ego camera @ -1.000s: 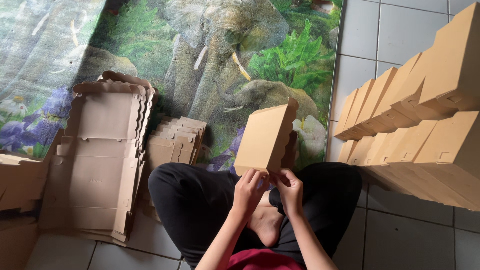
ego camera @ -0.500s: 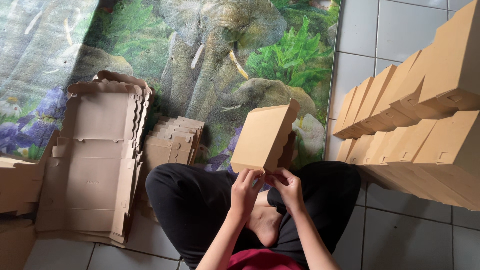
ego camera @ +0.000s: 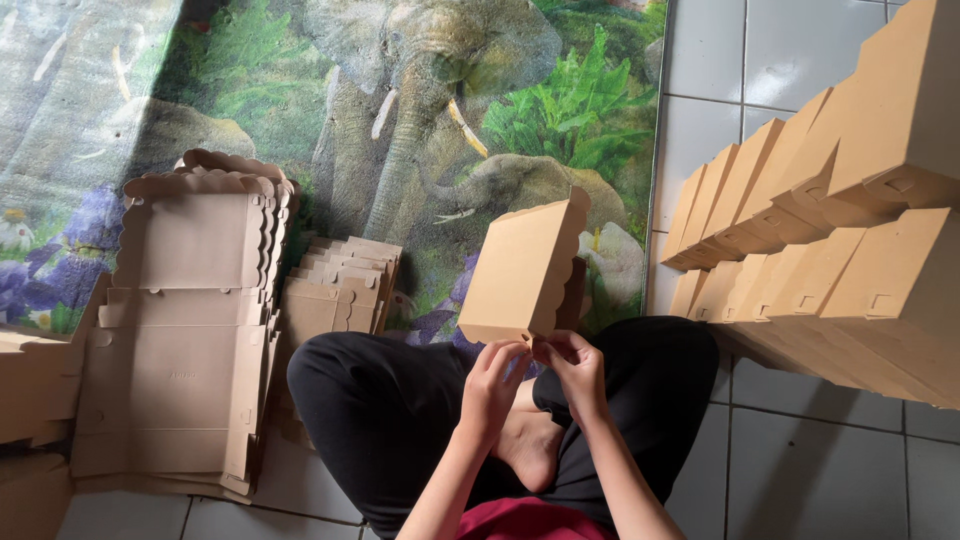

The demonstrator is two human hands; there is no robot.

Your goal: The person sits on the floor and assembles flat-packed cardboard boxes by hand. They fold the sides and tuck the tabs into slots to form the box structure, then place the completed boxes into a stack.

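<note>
I sit cross-legged in black trousers and hold a folded brown cardboard box (ego camera: 522, 272) tilted up in front of me. My left hand (ego camera: 494, 383) pinches the box's near bottom edge from the left. My right hand (ego camera: 574, 368) grips the same edge from the right, fingertips at a small tab. The box has a scalloped edge along its right side.
A stack of flat unfolded cardboard blanks (ego camera: 185, 320) lies at my left, with a smaller pile (ego camera: 335, 285) beside my knee. Several folded boxes (ego camera: 830, 250) are stacked in rows on the grey tiles at my right. A mat printed with elephants (ego camera: 400, 110) covers the floor ahead.
The box has stayed in both hands, tilting slightly. My fingers have shifted along its near bottom edge.
</note>
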